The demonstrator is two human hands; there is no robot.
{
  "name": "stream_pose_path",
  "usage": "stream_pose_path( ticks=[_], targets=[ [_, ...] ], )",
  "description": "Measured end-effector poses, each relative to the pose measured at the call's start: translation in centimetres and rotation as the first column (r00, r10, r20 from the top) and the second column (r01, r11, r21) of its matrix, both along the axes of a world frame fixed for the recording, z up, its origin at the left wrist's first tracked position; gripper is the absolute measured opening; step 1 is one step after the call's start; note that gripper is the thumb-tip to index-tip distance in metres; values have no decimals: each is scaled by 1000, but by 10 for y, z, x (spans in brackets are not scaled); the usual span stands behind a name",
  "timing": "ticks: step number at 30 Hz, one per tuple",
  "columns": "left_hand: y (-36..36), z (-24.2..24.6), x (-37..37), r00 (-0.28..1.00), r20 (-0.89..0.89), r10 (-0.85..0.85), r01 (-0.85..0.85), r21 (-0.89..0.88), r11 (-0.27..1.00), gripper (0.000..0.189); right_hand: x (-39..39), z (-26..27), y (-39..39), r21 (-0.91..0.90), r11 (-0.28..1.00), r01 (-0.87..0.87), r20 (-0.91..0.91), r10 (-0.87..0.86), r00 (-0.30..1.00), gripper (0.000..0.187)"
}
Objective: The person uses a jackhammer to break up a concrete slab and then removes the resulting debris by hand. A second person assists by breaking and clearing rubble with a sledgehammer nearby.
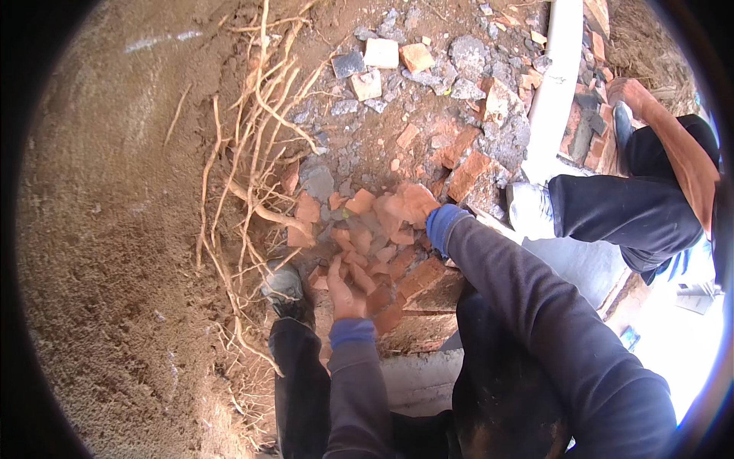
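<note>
My left hand (347, 295) is low over a heap of broken red brick pieces (358, 238), its fingers apart at the near edge of the heap. My right hand (410, 203) reaches down on the far right side of the same heap. It is blurred, and whether its fingers grip a fragment cannot be told. Larger brick pieces (421, 281) lie to the right of my left hand, along the edge of a brick ledge. A half brick (469, 175) rests beyond my right hand among grey mortar lumps.
Bare roots (252, 143) hang along the earth wall (114, 229) on the left. A white pipe (553, 86) slants past the rubble on the right. Another person's hand (631, 97) and shoe (530, 209) are beside it. Pale brick chunks (381, 53) lie farther off.
</note>
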State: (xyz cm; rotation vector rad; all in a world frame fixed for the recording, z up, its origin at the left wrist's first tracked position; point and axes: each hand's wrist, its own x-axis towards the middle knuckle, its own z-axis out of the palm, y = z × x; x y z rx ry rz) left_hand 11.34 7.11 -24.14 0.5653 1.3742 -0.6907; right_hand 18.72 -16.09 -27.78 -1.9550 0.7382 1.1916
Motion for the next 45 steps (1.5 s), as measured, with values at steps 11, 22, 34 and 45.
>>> stream_pose_path(
  ticks=[11,22,34,45],
  targets=[
    [-1,-7,5,999,-35,28,-25,99,995,37,-11,4,30,323,915,241,138,-298,945,56],
    [-12,-6,41,979,-204,21,-40,-89,995,55,14,7,28,445,882,156,-104,-122,987,78],
    [7,5,39,978,-207,-15,-22,-179,984,71,36,-1,48,571,769,287,-428,-19,904,83],
    [23,-11,19,961,-274,-28,-4,-117,993,70,52,15,70,700,714,-14,-238,253,938,74]
  ],
)
